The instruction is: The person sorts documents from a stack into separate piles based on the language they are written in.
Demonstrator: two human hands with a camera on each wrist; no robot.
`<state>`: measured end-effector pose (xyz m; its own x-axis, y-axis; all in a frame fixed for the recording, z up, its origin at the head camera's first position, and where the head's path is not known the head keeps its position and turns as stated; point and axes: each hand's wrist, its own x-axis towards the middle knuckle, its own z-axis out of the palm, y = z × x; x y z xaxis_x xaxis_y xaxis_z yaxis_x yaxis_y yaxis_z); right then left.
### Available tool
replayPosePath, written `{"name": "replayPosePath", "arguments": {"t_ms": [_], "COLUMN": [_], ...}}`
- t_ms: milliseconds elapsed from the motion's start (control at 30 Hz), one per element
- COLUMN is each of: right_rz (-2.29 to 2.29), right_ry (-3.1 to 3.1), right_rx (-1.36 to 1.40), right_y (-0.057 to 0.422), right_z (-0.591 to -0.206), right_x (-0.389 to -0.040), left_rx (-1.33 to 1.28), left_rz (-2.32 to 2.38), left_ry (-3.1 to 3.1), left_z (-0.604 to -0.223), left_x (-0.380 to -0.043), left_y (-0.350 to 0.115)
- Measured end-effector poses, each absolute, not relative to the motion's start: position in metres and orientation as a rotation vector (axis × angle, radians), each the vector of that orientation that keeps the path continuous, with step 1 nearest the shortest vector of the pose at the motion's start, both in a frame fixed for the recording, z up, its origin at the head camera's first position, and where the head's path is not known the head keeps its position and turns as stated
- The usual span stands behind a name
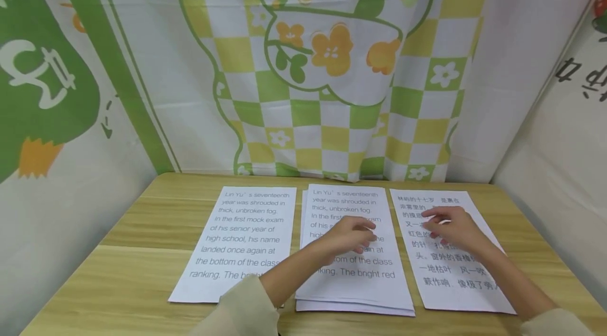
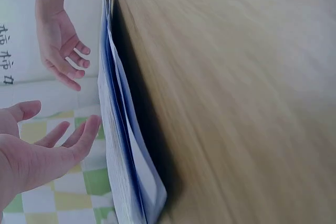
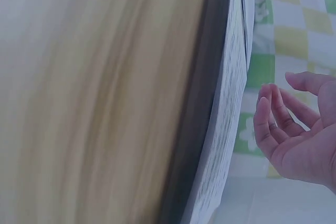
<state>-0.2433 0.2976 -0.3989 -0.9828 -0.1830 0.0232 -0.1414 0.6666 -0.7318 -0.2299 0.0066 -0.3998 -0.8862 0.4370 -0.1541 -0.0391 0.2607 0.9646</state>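
Observation:
My left hand (image 1: 352, 236) hovers above the middle stack of printed English sheets (image 1: 351, 283), its fingers loosely bent and holding nothing. In the left wrist view the left hand (image 2: 44, 156) is apart from the papers, whose edges (image 2: 123, 119) show several layers. Over the sheet printed in Chinese (image 1: 455, 294), at the right, is my right hand (image 1: 457, 228), with relaxed fingers and nothing in them. The right wrist view shows that hand (image 3: 299, 135) raised off the paper (image 3: 223, 124). A further English sheet (image 1: 242, 241) lies at the left, partly behind the left sleeve.
The papers lie side by side on a wood-grain table (image 1: 128, 273). Behind its far edge hangs a green, yellow and white checked curtain (image 1: 341, 130). White printed cloth (image 1: 104, 188) hangs at the left, and another cloth wall (image 1: 559, 167) stands at the right.

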Motion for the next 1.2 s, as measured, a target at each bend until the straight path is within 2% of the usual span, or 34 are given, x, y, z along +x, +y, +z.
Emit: {"name": "replayPosePath", "arguments": {"t_ms": [400, 867, 1200], "right_rz": [-1.379, -1.463, -1.520], "right_ry": [2.633, 2.534, 2.479], "right_rx": [-0.282, -0.176, -0.108], "right_y": [0.264, 0.248, 0.245], "right_z": [-0.405, -0.404, -0.400], "right_x": [-0.246, -0.247, -0.247], "left_rx": [0.318, 0.138, 0.004], "left_rz": [1.680, 1.623, 1.621], "left_ry": [2.195, 2.322, 2.359], "left_z": [-0.402, -0.404, -0.397], "left_x": [-0.231, -0.233, -0.230], "left_y": [-0.036, -0.084, -0.101]}}
